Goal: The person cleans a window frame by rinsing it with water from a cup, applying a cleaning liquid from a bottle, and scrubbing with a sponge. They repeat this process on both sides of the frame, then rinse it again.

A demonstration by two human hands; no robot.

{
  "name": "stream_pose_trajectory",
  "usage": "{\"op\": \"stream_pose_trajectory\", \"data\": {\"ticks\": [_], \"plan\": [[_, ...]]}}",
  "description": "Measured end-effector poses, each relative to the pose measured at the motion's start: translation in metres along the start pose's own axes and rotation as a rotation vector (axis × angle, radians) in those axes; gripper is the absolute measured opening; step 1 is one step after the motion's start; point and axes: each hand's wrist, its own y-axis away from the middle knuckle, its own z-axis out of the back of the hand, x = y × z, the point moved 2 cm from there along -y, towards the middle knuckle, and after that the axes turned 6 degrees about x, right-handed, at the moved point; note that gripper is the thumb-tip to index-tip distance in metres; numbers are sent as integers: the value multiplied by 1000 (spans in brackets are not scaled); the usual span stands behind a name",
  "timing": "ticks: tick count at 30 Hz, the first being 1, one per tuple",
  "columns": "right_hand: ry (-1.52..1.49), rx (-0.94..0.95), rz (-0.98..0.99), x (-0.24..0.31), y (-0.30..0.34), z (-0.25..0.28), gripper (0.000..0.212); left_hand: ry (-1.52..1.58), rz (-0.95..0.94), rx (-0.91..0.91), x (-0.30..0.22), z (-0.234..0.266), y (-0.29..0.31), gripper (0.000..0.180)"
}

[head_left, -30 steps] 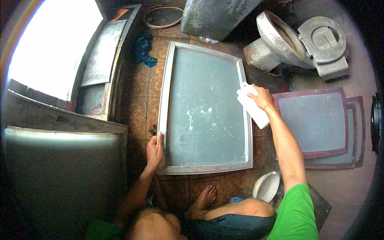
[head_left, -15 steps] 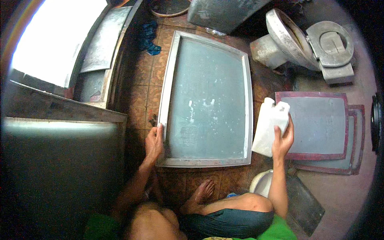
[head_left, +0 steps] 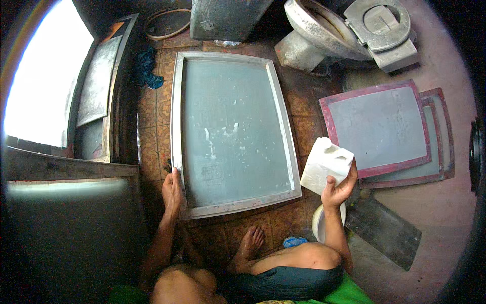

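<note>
A large screen-printing frame (head_left: 233, 126) with a pale metal rim and grey-green mesh stands in front of me. White drips and specks of liquid mark its mesh. My left hand (head_left: 172, 191) grips the frame's left rim near its lower corner, the thumb lying along the edge. To the right of the frame, my right hand (head_left: 340, 188) holds a white plastic jug (head_left: 319, 169) tilted, its cap end pointing away from me. The fingers behind the jug are partly hidden.
Red-edged screens (head_left: 377, 126) lean at the right. Behind are a dirty toilet bowl (head_left: 324, 25) and a grey toilet seat (head_left: 378, 23). A white basin (head_left: 319, 223) and dark board (head_left: 385, 230) lie near my right knee. Blue cloth (head_left: 147, 71) is on the tiled floor (head_left: 148, 109).
My view has shifted, so the scene sits further left. The right hand has turned the jug, which now looks shorter and more tilted. The left hand keeps its hold on the frame.
</note>
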Motion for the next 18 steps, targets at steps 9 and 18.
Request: {"op": "stream_pose_trajectory", "data": {"ticks": [9,18], "plan": [[292,705,-100,40,-67,-51,78,-7,-17,-3,8,2,0,55],[699,1193,101,51,-99,-141,68,-2,81,-24,15,-7,-4,61]]}}
